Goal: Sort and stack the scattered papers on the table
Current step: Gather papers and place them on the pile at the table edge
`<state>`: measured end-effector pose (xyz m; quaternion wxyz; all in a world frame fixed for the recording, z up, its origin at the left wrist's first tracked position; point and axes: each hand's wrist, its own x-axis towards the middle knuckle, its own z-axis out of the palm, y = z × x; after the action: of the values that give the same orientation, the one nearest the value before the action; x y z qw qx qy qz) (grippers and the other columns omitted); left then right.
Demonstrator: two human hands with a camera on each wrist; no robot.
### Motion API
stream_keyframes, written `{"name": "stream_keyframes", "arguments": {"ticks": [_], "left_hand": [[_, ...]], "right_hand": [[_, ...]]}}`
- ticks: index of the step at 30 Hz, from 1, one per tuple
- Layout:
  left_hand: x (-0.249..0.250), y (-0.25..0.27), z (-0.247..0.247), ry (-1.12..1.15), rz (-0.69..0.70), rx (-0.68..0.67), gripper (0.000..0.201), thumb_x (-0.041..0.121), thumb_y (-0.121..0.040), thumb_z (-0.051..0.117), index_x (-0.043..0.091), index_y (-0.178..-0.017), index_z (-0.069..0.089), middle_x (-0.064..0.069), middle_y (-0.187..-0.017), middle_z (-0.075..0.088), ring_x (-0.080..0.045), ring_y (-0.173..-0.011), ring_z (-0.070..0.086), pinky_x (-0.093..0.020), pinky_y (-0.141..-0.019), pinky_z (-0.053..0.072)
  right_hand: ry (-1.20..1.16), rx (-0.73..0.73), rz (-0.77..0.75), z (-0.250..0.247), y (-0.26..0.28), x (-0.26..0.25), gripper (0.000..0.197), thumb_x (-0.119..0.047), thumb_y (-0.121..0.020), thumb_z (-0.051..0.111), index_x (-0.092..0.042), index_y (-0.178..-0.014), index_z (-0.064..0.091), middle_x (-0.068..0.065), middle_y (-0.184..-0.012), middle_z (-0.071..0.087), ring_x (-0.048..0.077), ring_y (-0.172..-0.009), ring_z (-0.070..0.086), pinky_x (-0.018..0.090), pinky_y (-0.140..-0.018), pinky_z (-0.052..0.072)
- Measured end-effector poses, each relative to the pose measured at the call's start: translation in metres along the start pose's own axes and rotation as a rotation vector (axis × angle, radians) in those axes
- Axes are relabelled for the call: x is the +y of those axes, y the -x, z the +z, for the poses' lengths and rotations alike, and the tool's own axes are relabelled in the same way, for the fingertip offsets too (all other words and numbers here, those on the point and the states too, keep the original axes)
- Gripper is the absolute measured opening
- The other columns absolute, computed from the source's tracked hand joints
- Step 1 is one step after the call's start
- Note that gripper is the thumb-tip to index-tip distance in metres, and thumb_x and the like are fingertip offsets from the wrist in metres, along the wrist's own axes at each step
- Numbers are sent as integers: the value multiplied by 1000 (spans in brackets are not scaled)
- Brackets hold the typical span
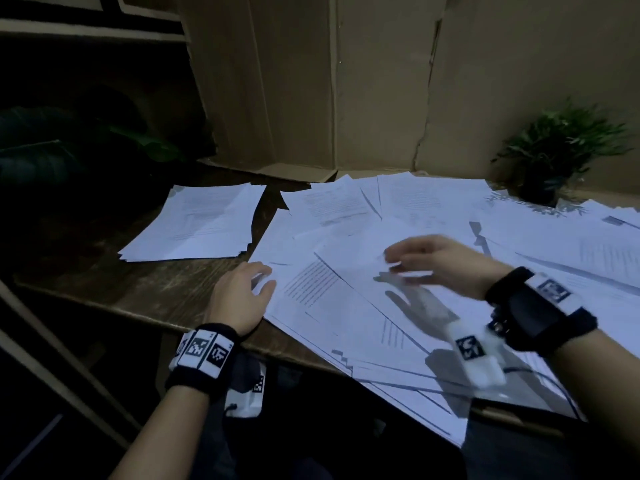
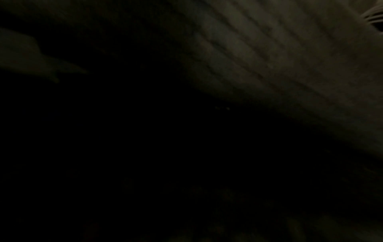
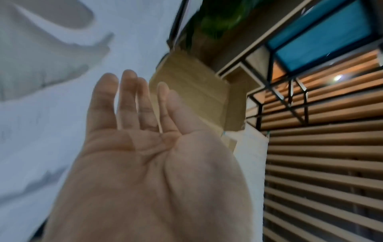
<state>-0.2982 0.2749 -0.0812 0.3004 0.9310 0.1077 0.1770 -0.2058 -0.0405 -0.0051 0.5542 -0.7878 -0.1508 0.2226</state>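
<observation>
Scattered papers (image 1: 398,306) cover the right and centre of the wooden table (image 1: 166,289), overlapping and overhanging its near edge. A squared stack of sheets (image 1: 201,223) lies apart at far left. The left hand (image 1: 239,299) rests at the papers' left margin, fingers relaxed, gripping nothing. The right hand (image 1: 440,261) hovers blurred above the spread, fingers extended, empty. A potted plant (image 1: 554,150) stands far right before the cardboard (image 1: 346,81). The left wrist view is dark.
</observation>
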Motion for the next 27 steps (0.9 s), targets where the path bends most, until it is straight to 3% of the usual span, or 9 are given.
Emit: {"name": "stream_keyframes", "arguments": {"ticks": [5,7,9,11,14,18,21,24,27], "left_hand": [[2,3,1,28,1,24,22,23,-95,60,16,-114,69,-2,-128,63,-19,-111,59,-24,-88,39],[3,3,1,24,0,38,22,22,-95,60,15,-113,69,-2,-126,63,-19,-111,59,-24,-87,38],[3,2,1,27,-5,51,21,21,-95,60,15,-113,69,-3,-126,64,-20,-112,58,-24,-87,38],[3,2,2,27,-4,58,21,21,-95,60,15,-112,69,-3,-126,64,-20,-111,58,-24,-88,38],[2,3,3,27,-1,56,20,21,-95,59,15,-112,69,-3,-126,64,-20,-111,58,-25,-88,39],[3,4,2,46,0,64,20,19,-95,59,15,-111,70,-2,-125,65,-20,-111,59,-25,-89,39],[5,4,1,37,1,63,19,19,-95,59,15,-111,69,-2,-123,65,-19,-109,58,-25,-86,38],[4,3,1,40,-1,72,18,20,-95,59,17,-109,69,-1,-120,66,-17,-105,58,-25,-85,39],[2,3,2,51,5,80,17,20,-95,59,18,-109,69,0,-120,66,-15,-104,58,-25,-86,40]], "right_hand": [[308,367,149,-83,18,-1,18,-17,-98,62,-6,-112,68,13,-117,68,27,-109,64,43,-96,50],[526,327,290,-94,18,9,30,-23,-94,68,-2,-116,66,13,-106,67,28,-100,61,39,-87,49],[689,241,387,-88,12,14,51,-32,-91,71,1,-128,59,18,-115,65,34,-106,61,36,-83,48],[874,187,410,-78,6,17,72,-44,-89,70,1,-141,48,18,-141,54,34,-126,54,35,-94,46],[927,192,391,-69,-4,17,84,-50,-89,69,-5,-150,34,11,-155,39,27,-137,42,34,-103,38],[883,206,367,-69,-21,20,91,-48,-82,77,-7,-152,33,9,-152,42,28,-135,45,37,-106,43],[907,220,352,-68,-30,22,87,-47,-75,83,-4,-142,47,9,-137,56,28,-122,55,40,-102,47],[886,226,356,-68,-37,21,90,-39,-72,88,-7,-143,45,9,-140,53,29,-125,52,38,-101,45],[938,206,345,-67,-42,20,72,-30,-74,88,-5,-131,52,9,-124,60,28,-108,56,33,-87,45]]}}
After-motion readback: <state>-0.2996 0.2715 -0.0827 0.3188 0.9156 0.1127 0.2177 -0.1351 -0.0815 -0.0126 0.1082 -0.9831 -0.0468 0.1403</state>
